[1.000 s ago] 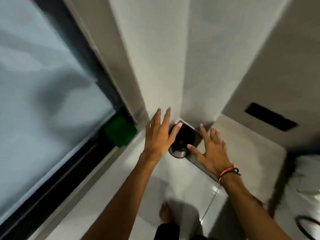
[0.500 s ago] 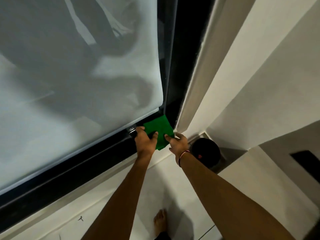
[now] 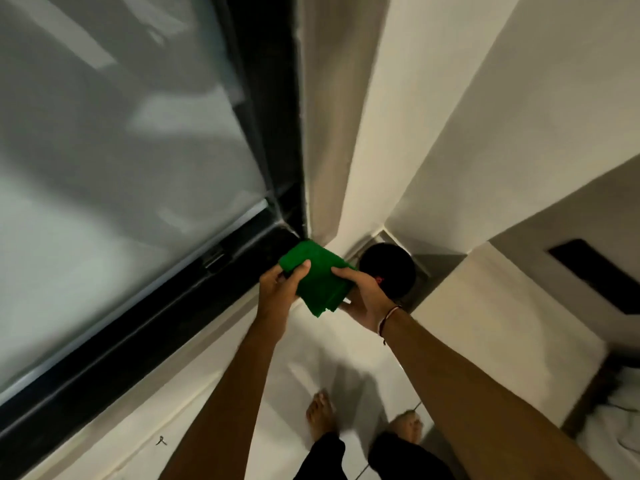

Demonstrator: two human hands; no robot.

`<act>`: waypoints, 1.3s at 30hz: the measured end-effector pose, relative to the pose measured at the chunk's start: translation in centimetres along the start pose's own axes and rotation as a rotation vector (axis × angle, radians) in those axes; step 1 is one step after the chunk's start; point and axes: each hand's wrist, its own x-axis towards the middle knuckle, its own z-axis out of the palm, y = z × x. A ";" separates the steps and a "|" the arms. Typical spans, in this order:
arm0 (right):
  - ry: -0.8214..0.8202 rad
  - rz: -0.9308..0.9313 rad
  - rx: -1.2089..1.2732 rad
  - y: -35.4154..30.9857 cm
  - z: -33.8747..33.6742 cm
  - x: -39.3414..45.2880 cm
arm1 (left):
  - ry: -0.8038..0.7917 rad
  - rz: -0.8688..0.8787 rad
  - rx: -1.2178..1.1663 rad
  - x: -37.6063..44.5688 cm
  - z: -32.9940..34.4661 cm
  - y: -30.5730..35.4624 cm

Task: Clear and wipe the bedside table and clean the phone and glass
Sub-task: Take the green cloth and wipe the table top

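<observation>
A folded green cloth (image 3: 320,278) is held up between both hands, just off the dark window ledge. My left hand (image 3: 278,289) pinches its left edge with the thumb on top. My right hand (image 3: 365,292), with a thin band at the wrist, grips its right side from below. No bedside table, phone or glass is in view.
A round black bin (image 3: 391,268) stands in the floor corner just behind my right hand. The dark window frame (image 3: 194,292) and frosted pane (image 3: 114,161) fill the left. A white wall (image 3: 450,133) rises on the right. My bare feet (image 3: 322,417) stand on pale floor tiles.
A second ago both hands were open above the black bin. They moved left to the green cloth on the ledge, took hold of it, and now have lifted it off the ledge.
</observation>
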 end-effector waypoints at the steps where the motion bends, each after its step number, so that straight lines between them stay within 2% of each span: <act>1: -0.021 0.028 0.062 0.3 -1.0 -0.5 | -0.057 -0.036 -0.007 -0.7 0.9 -0.4; 3: -0.029 0.040 0.160 0.6 -3.4 -1.6 | -0.136 -0.099 0.042 -1.7 3.2 -1.5; 7: 0.058 0.024 0.293 1.4 -10.9 -3.9 | -0.256 -0.171 0.253 -2.5 9.8 -4.3; 11: 0.045 0.067 0.419 2.0 -18.1 -6.2 | -0.391 -0.142 0.439 -2.6 15.6 -7.4; 15: 0.104 -0.001 0.542 2.8 -29.0 -7.8 | -0.533 -0.060 0.577 -2.8 25.2 -13.8; 20: 0.249 -0.034 0.764 7.6 -39.2 -9.3 | -0.714 0.084 0.866 -3.0 32.8 -24.2; 23: 0.515 -0.155 0.886 11.4 -44.6 -9.6 | -0.774 0.200 1.039 -2.4 34.2 -29.0; 25: 0.865 -0.323 0.759 13.8 -47.2 -9.4 | -0.776 0.319 1.116 -0.7 33.6 -30.3; 27: 1.250 -0.396 0.376 15.6 -49.3 -9.3 | -0.773 0.430 1.184 1.5 32.8 -31.0; 29: 1.454 -0.407 -0.045 16.9 -50.9 -9.3 | -0.741 0.563 1.242 3.6 32.0 -31.2; 30: 1.485 -0.372 -0.217 17.5 -51.4 -8.9 | -0.729 0.625 1.268 4.5 31.7 -31.2; 34: 1.418 -0.087 -0.763 19.8 -51.7 -6.1 | -0.711 0.820 1.393 7.4 31.2 -31.6; 37: 1.622 -0.114 -0.788 20.4 -51.6 -4.9 | -0.685 0.942 1.522 9.2 30.7 -31.5; 39: 1.679 -0.101 -0.737 20.5 -52.4 -4.4 | -0.684 1.006 1.619 10.4 30.5 -31.3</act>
